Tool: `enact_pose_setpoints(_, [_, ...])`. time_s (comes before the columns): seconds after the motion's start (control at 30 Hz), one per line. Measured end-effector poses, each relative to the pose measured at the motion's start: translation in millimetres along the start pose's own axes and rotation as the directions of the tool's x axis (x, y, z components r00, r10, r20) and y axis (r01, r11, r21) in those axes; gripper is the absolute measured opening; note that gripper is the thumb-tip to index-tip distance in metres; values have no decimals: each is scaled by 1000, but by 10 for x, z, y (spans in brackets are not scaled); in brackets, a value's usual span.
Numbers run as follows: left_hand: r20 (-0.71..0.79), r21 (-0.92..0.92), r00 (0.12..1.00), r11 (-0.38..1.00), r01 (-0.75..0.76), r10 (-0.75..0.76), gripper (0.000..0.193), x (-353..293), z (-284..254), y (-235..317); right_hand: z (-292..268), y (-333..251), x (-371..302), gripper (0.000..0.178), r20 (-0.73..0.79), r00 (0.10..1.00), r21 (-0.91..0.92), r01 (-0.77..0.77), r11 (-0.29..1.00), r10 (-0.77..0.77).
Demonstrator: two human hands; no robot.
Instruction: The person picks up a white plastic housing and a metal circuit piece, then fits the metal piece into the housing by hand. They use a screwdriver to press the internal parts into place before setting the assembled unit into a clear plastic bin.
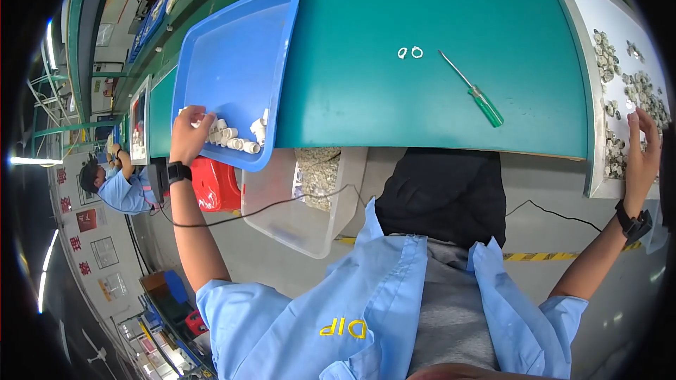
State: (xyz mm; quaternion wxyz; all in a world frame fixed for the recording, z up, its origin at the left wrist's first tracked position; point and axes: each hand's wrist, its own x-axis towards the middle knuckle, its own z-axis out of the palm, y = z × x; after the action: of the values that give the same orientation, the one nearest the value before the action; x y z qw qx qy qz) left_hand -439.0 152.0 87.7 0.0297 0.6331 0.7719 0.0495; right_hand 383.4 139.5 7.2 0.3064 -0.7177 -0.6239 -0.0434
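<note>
Left hand [189, 135] is being held over the near-left corner of the blue rectangular plastic tray [236, 56], which is being used as landmark here. Its fingers are being curled in narrow, tips at the white cylindrical parts [232, 142]; whether one is being gripped cannot be told. Those parts are being held in the blue tray, heaped loosely along its near end, some tipped on their sides.

Right hand [642, 158] is being held well right of the blue tray, over the white flat tray with grey metal frame [595, 7]. Thumb and fingers are being set slightly apart; whether anything is being pinched cannot be told. Small grey-and-white parts [646, 91] are being spread there in clusters, around and beyond the fingertips.

A black wristband device [179, 172] is being worn on the left wrist, another on the right.

Right of the blue tray, two small white rings [402, 52] are being supported side by side on the green bench top [352, 21]. Farther right, the screwdriver with green translucent handle [486, 105] is being laid diagonally, tip toward the rings.

Below the blue tray's near edge, a clear plastic bin [289, 225] is being partly covered; small greyish pieces [320, 169] are being stored inside. Left of that bin, a red plastic object [215, 183] is being partly hidden by the blue tray.
</note>
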Motion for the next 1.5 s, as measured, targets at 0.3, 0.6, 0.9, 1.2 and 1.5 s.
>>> enact_pose_setpoints(0.3, [74, -183, 995, 982, -53, 68, 24, -16, 231, -843, 93, -254, 137, 25, -5, 998, 416, 55, 908, -59])
enact_pose_setpoints(0.6, [-26, 13, 999, 999, -34, 35, 26, 72, 354, -404, -246, -285, 87, 22, -177, 928, 380, 371, 847, -327])
enact_pose_setpoints(0.9, [-243, -51, 942, 967, -251, 231, 21, -64, 250, 1030, -225, -229, 108, 18, -81, 951, 360, 309, 880, -300])
enact_pose_setpoints(1.2, [-235, -462, 804, 665, -587, 546, 26, -514, 842, 2791, -181, -106, 95, 18, -313, 913, 298, 357, 885, -263])
enact_pose_setpoints(1.5, [-215, -460, 866, 735, -498, 452, 30, -526, 1021, 2970, -116, -43, 155, 24, -79, 986, 585, -75, 808, 149])
